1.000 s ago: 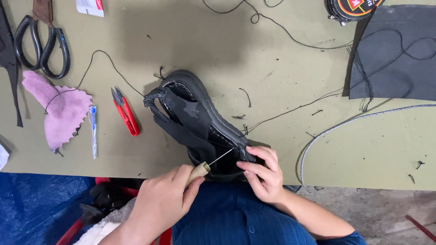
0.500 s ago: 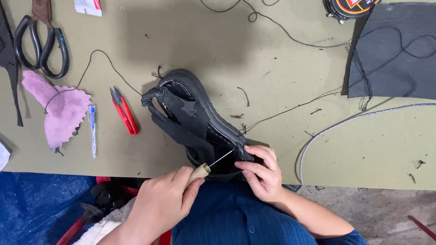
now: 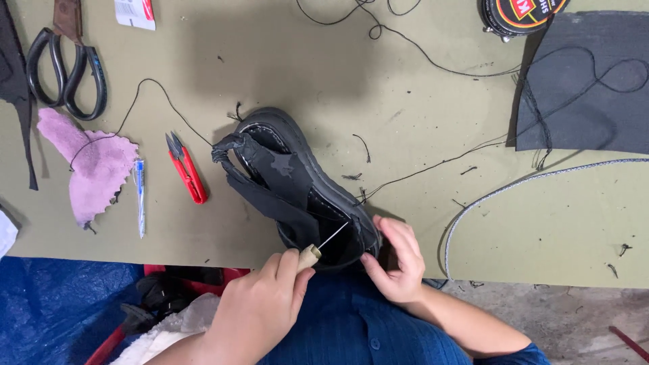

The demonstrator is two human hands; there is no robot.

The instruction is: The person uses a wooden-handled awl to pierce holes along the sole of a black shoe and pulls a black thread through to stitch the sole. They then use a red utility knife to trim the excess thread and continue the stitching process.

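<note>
At the far left edge of the bench (image 3: 433, 108), a pair of black-handled scissors (image 3: 66, 71) is seen near the top corner, with a scrap of pink leather (image 3: 91, 162) below it. A slim blue-and-white tube (image 3: 140, 196) and red thread snips (image 3: 186, 169) are laid just right of the scrap.

The black sandal (image 3: 297, 182) is placed at the middle of the bench, its near end overhanging the front edge above the lap. Hand-stitching of the sole looks to be the step in hand: the awl (image 3: 321, 247) is held in the left hand (image 3: 260, 307), fingers closed tight round its pale wooden handle, and its steel point is directed into the sandal's inner rim. The next move would call for a firm, steady push along the stitch line, with the sandal braced against slipping.

The right hand (image 3: 399, 263) is set against the sandal's near end, fingers curled narrowly round the sole edge and the thumb pressed on the rim, so that the sandal is gripped. Black thread (image 3: 433, 162) is trailed from the sandal toward the right. A white cord (image 3: 514, 189) is curved across the right side, a dark leather sheet (image 3: 588, 81) is laid at the top right corner, and a round tin (image 3: 514, 13) is seen beside it at the back edge.
</note>
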